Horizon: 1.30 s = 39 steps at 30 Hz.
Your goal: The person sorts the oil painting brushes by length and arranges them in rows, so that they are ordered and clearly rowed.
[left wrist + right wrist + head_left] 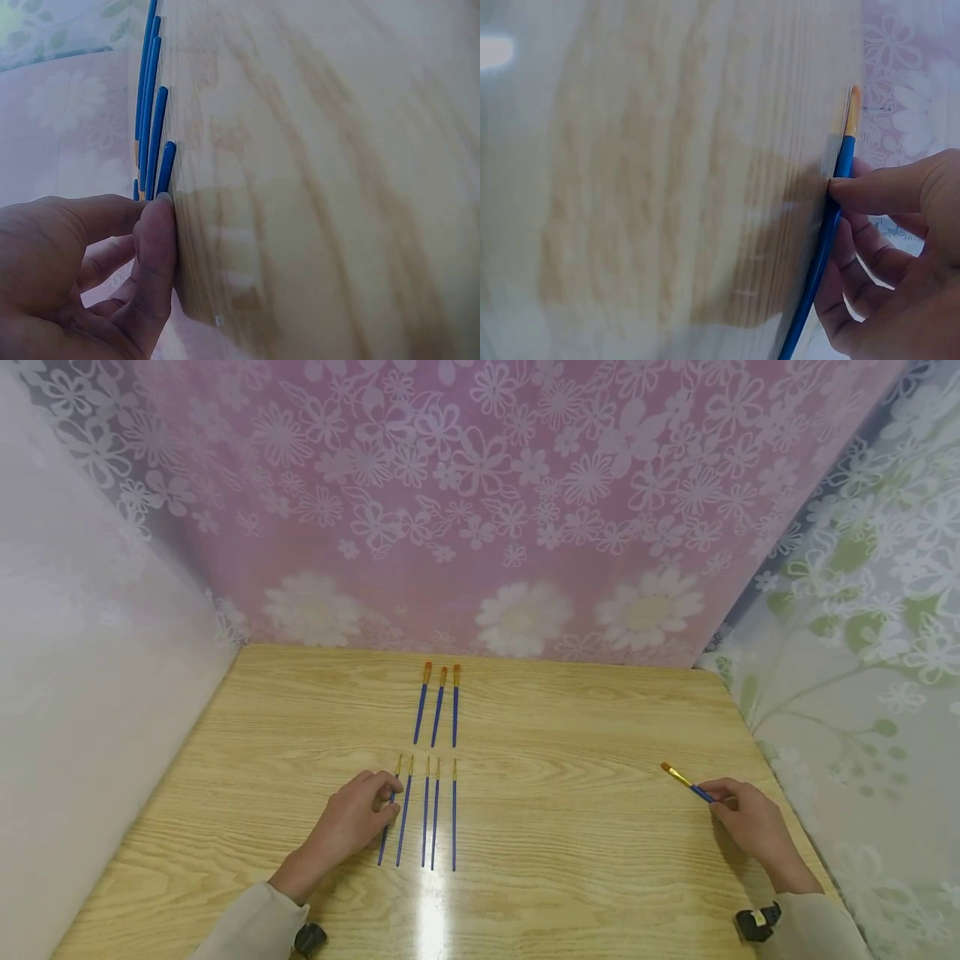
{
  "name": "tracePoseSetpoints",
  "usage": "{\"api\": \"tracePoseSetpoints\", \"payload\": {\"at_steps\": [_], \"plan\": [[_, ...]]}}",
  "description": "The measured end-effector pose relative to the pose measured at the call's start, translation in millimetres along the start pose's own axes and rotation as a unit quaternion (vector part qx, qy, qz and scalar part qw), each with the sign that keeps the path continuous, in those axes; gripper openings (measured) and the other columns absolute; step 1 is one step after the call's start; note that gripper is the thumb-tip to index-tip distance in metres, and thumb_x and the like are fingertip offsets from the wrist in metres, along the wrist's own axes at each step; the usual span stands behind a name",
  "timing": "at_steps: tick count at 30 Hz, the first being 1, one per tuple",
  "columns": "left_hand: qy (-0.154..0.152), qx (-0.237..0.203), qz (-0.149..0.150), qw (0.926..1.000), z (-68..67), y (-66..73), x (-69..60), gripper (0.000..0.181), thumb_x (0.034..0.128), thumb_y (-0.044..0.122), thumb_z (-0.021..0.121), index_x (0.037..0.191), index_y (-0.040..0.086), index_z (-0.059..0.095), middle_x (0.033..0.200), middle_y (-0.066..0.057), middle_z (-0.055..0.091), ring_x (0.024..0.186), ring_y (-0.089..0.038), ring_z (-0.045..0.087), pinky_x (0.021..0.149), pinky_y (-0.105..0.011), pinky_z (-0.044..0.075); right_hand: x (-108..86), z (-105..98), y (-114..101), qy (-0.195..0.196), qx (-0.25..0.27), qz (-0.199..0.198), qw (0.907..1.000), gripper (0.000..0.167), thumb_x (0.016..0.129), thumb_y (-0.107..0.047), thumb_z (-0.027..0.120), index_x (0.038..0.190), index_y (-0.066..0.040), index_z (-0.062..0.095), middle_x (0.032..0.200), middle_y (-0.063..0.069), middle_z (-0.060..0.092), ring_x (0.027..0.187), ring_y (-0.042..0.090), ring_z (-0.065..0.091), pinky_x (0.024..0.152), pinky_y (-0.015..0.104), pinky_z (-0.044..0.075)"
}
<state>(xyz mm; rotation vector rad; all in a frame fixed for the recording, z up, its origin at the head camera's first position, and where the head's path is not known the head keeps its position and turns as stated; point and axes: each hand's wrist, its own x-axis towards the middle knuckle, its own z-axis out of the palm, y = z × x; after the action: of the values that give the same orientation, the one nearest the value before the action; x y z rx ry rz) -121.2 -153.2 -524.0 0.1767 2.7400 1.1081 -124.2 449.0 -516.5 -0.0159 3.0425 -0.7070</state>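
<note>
On the left of the table, my left hand (352, 812) has its thumb and fingertips curled at the leftmost thin paintbrush (383, 847). In the left wrist view that brush's blue handle (168, 166) comes out between thumb and index finger, while the pinched part is hidden. Beside it several more thin paintbrushes (425, 822) lie roughly parallel, tips toward the back. Far to the right, my right hand (750, 827) pinches a flat paintbrush (681, 777) by its blue handle, bristles pointing back and left. The right wrist view shows thumb and fingers around the handle (824, 232).
Three wider flat paintbrushes (439, 706) lie in a row behind the thin ones. Pink floral cloth (480, 527) hangs at the table's back edge. Pale cloth stands at the left (97, 635) and patterned cloth at the right (870, 693). The wooden table (555, 827) reflects light.
</note>
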Motion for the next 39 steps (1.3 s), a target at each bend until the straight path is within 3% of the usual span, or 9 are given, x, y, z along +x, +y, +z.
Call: {"api": "tracePoseSetpoints", "payload": {"at_steps": [5, 11, 21, 31, 39], "plan": [[-0.003, -0.021, -0.006, 0.9998, 0.5, 1.2, -1.1, 0.023, 0.1018, 0.008, 0.074, 0.124, 0.011, 0.072, 0.114, -0.008, 0.066, 0.062, -0.011, 0.06, 0.051, -0.026, 0.055, 1.4, 2.1, 3.8, -0.001, -0.004, -0.035, 0.9994, 0.028, 0.1, 0.006, 0.068, 0.128, 0.003, 0.073, 0.107, 0.02, 0.073, 0.087, 0.031, 0.074, 0.069, 0.042, 0.055], [-0.003, -0.009, -0.002, 1.0, -0.1, 1.1, -1.0, 0.023, 0.1022, 0.009, 0.074, 0.125, 0.011, 0.072, 0.114, -0.007, 0.066, 0.059, -0.011, 0.058, 0.055, -0.026, 0.054, 1.6, 1.1, 7.0, -0.007, -0.007, -0.053, 0.9986, 0.027, 0.098, 0.006, 0.07, 0.125, 0.003, 0.074, 0.115, 0.025, 0.073, 0.094, 0.039, 0.074, 0.075, 0.053, 0.06], [0.006, 0.026, 0.017, 0.9995, -2.2, 1.6, -0.9, 0.023, 0.1018, 0.011, 0.074, 0.125, 0.012, 0.073, 0.111, -0.003, 0.067, 0.072, -0.008, 0.058, 0.079, -0.034, 0.053, -0.4, -2.1, 8.5, -0.014, -0.003, -0.041, 0.9991, 0.016, 0.101, 0.002, 0.072, 0.116, 0.0, 0.075, 0.107, 0.015, 0.073, 0.087, 0.019, 0.07, 0.071, 0.028, 0.05], [0.008, 0.032, 0.023, 0.9992, -1.4, -0.2, -1.1, 0.022, 0.1015, 0.011, 0.075, 0.123, 0.014, 0.074, 0.111, -0.002, 0.068, 0.082, -0.01, 0.06, 0.078, -0.035, 0.054, -1.9, -0.9, -3.2, -0.008, 0.028, -0.051, 0.9983, 0.018, 0.106, -0.001, 0.067, 0.123, 0.0, 0.071, 0.108, 0.014, 0.075, 0.088, 0.006, 0.066, 0.069, 0.023, 0.051], [0.009, 0.032, 0.018, 0.9993, -0.5, -0.2, 0.4, 0.022, 0.1016, 0.012, 0.075, 0.123, 0.014, 0.074, 0.111, -0.003, 0.068, 0.083, -0.012, 0.06, 0.078, -0.035, 0.054, 2.5, 9.3, -16.9, -0.052, 0.084, -0.058, 0.9934, 0.025, 0.109, -0.004, 0.064, 0.133, 0.001, 0.068, 0.115, 0.016, 0.073, 0.094, 0.002, 0.064, 0.076, 0.023, 0.055]]}}
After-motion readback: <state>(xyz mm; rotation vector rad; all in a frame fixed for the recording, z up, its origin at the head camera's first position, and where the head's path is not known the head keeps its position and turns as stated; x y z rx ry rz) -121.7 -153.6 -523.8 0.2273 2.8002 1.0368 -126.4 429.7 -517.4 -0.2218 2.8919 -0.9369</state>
